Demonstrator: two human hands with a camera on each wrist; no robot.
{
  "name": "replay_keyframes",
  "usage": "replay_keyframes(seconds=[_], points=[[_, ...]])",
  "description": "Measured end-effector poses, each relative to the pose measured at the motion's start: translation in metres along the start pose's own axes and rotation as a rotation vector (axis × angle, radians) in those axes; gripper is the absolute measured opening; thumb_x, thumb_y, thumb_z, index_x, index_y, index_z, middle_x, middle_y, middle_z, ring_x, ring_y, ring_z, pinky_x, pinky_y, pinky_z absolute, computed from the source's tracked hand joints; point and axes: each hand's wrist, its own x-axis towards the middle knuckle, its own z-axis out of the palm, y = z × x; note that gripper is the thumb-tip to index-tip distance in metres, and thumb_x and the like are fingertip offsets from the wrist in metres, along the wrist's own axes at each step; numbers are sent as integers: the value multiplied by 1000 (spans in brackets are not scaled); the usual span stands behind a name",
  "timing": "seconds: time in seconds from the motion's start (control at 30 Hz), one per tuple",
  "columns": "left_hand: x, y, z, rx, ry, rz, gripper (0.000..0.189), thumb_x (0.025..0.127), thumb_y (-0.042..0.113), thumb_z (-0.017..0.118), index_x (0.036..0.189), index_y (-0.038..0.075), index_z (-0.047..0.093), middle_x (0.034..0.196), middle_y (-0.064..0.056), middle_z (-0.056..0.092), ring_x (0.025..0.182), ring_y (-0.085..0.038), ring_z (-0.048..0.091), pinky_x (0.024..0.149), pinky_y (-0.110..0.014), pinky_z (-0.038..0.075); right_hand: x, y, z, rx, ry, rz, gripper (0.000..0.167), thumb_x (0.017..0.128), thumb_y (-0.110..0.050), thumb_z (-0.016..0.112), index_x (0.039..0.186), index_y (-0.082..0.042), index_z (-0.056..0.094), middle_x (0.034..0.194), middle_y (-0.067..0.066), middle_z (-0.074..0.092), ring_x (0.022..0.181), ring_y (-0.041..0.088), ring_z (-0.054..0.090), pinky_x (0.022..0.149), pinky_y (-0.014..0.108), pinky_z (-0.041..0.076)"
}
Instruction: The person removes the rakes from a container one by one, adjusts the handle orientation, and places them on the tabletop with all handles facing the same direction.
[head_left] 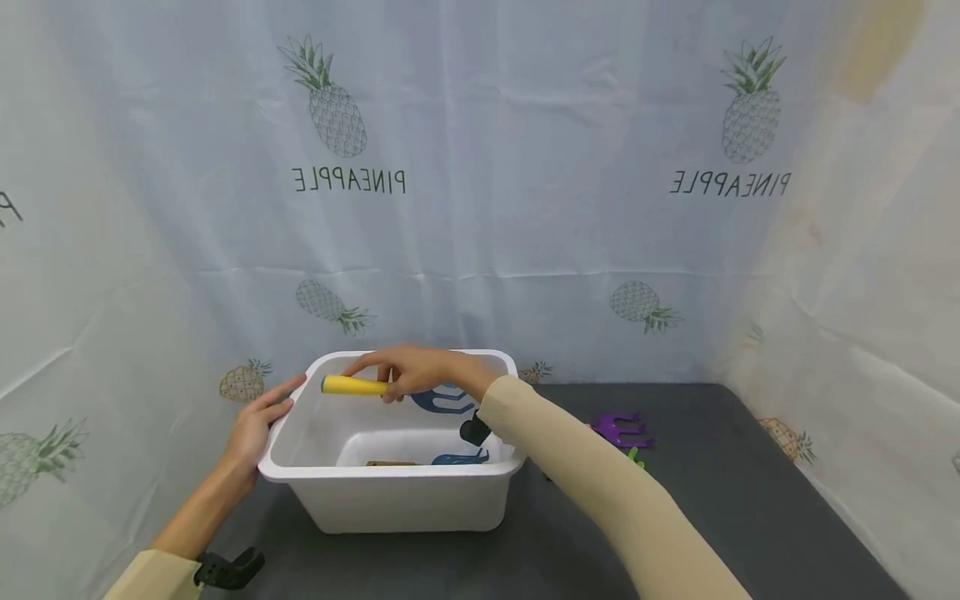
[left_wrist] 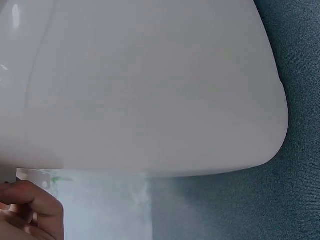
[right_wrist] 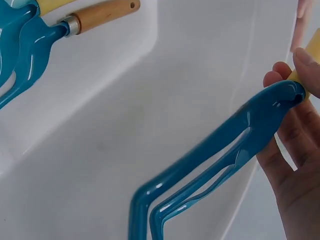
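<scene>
My right grip is closed around a hand rake, thumb and fingers pinching it at the inner end of its handle, just behind where the head begins. The rake is held over the inside of a white tub, its handle pointing toward my left and its head toward my right; I can't tell whether the prongs touch the tub's wall. The handle is plain bright yellow, smooth and rounded, with a bluish end. The head is a glossy deep teal-blue, catching small white highlights; it spreads from a narrow neck into a broad shoulder, then divides by two long slots into prongs that run out and bend sharply near the far end. My left grip holds the tub's rim at its left end, fingertips over the edge. Lower inside the tub lie two more blue-headed tools: one with a wooden handle, a metal collar and a hole near its tip, and beside it one with a yellow handle. Beyond my right forearm, a purple fork lies on the dark table.
</scene>
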Motion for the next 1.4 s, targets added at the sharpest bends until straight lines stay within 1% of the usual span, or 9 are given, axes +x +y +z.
replay_keyframes(seconds=[0.1, 0.63, 0.87, 0.97, 1.07, 1.13, 1.2, 1.3, 1.4], points=[[1, 2, 1, -6, -3, -1, 54, 113, 28, 28, 165, 16, 24, 172, -17, 21, 98, 17, 57, 84, -16, 55, -5, -3, -7, -14, 15, -3, 63, 96, -3, 69, 152, -24, 51, 114, 10, 70, 82, 19, 68, 75, 25, 59], [-1, 1, 0, -22, -12, 25, 54, 114, 28, 30, 165, 13, 24, 172, -17, 21, 98, 23, 55, 83, -12, 53, -33, -22, -35, -153, 75, -53, 61, 97, -7, 67, 153, -25, 50, 108, 6, 69, 81, 13, 66, 75, 25, 56], [-2, 0, 0, -38, -11, 47, 55, 113, 29, 32, 164, 11, 25, 171, -20, 21, 100, 20, 57, 84, -14, 54, -45, -27, -44, -166, 98, -57, 61, 96, -6, 68, 151, -26, 52, 107, 6, 72, 81, 14, 67, 77, 25, 55], [-2, -1, -1, -45, -7, 57, 56, 113, 32, 36, 164, 11, 27, 168, -6, 35, 101, 17, 60, 84, -16, 55, -52, -28, -48, -173, 108, -59, 61, 95, -6, 68, 151, -26, 53, 107, 4, 71, 81, 13, 67, 77, 26, 56], [-2, -4, -2, -74, -3, 75, 56, 112, 33, 40, 163, 10, 30, 145, 21, 53, 102, 13, 63, 83, -18, 56, -61, -27, -52, -185, 116, -68, 60, 95, -5, 67, 150, -25, 54, 110, 4, 70, 82, 13, 66, 77, 26, 56], [-2, -5, -2, -98, -5, 83, 57, 112, 33, 42, 162, 9, 31, 127, 34, 55, 102, 12, 64, 82, -18, 56, -66, -26, -55, -197, 122, -71, 61, 94, -4, 66, 150, -24, 54, 113, 5, 70, 83, 13, 66, 77, 26, 56], [-2, -5, -2, -116, -8, 82, 57, 111, 33, 43, 162, 9, 31, 120, 38, 55, 102, 12, 64, 82, -18, 56, -73, -25, -58, -203, 125, -68, 61, 94, -4, 65, 151, -24, 54, 115, 4, 70, 84, 12, 65, 77, 25, 55], [-2, -4, -2, -100, -7, 73, 57, 112, 33, 42, 162, 10, 31, 136, 27, 54, 102, 14, 63, 83, -17, 56, -83, -25, -62, -208, 131, -63, 61, 95, -4, 65, 151, -23, 53, 117, 5, 70, 84, 13, 65, 76, 26, 56], [-2, -4, -1, -80, -7, 63, 56, 112, 32, 39, 163, 11, 29, 155, 10, 46, 103, 15, 62, 85, -17, 56, -94, -25, -66, -212, 137, -58, 60, 95, -4, 64, 151, -23, 53, 118, 6, 70, 85, 14, 65, 76, 27, 56]])
